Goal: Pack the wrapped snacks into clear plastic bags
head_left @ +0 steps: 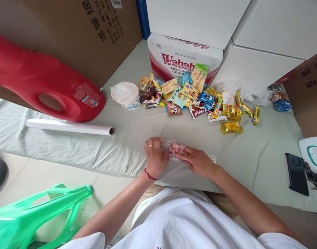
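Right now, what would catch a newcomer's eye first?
A big red jug and, below it, a bright green stool dominate the left side. A colourful snack heap lies in front of the Wahaha box. Nearer, the right hand touches a pink packet, the left hand beside it.

The pink packet wore clear, shiny plastic; the far snack wrappers were glossy film; the sheet was matt, creased cloth; the left jug was smooth red plastic, the near-left stool smooth green plastic; the far-left carton was matt cardboard.
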A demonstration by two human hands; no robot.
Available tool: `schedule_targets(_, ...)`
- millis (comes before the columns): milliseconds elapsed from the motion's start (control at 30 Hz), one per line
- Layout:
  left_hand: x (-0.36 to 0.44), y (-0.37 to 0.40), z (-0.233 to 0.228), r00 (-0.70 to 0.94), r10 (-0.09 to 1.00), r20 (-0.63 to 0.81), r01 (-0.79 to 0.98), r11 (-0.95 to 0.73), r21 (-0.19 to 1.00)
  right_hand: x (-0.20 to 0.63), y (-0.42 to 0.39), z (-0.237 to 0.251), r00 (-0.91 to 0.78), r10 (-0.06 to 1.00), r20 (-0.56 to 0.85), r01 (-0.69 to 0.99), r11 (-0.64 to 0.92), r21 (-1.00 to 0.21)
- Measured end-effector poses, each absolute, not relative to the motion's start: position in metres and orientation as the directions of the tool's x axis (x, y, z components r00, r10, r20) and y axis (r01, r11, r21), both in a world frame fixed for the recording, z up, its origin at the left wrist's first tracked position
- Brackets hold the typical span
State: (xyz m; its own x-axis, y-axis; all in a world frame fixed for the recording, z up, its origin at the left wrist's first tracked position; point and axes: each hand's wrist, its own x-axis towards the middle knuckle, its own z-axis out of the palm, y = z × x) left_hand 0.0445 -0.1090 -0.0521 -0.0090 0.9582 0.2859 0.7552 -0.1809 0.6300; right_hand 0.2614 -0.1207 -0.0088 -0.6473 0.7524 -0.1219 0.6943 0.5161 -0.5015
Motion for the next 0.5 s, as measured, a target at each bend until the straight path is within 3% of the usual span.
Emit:
schedule_targets(67, 0.035, -0.101, -0.053, -0.055, 0.971, 0.235, 0.812, -0.094, 0.576, 0.259, -0.125, -0.011, -0.651, 0.743, -0.154, 0.724, 0.549, -0.417)
schedule_targets(133, 0.027, -0.091, -0.05, 0.01, 0.982, 0.189, 0.806, -0.12, 0.579, 0.258, -0.128, -0.008, -0.648, 0.746, -0.153, 0.734, 0.558, -0.386)
schedule_targets(200, 0.021, -0.083, -0.043, 0.063, 0.99, 0.124, 0.721, -0.131, 0.681, 0.257, -0.13, -0.004, -0.634, 0.762, -0.132, 0.731, 0.536, -0.421)
schedule_targets(300, 0.02, -0.08, -0.031, 0.097, 0.988, -0.117, 0.425, 0.065, 0.903, 0.253, -0.133, -0.005, -0.602, 0.789, -0.12, 0.727, 0.48, -0.491)
schedule_targets(400, 0.036, -0.088, -0.023, 0.23, 0.913, -0.337, 0.162, 0.305, 0.938, 0.25, -0.134, -0.008, -0.582, 0.805, -0.112, 0.724, 0.451, -0.521)
schedule_targets(500, 0.063, -0.103, -0.025, 0.252, 0.931, -0.266, 0.282, 0.192, 0.94, 0.258, -0.134, -0.005, -0.612, 0.788, -0.068, 0.626, 0.43, -0.651)
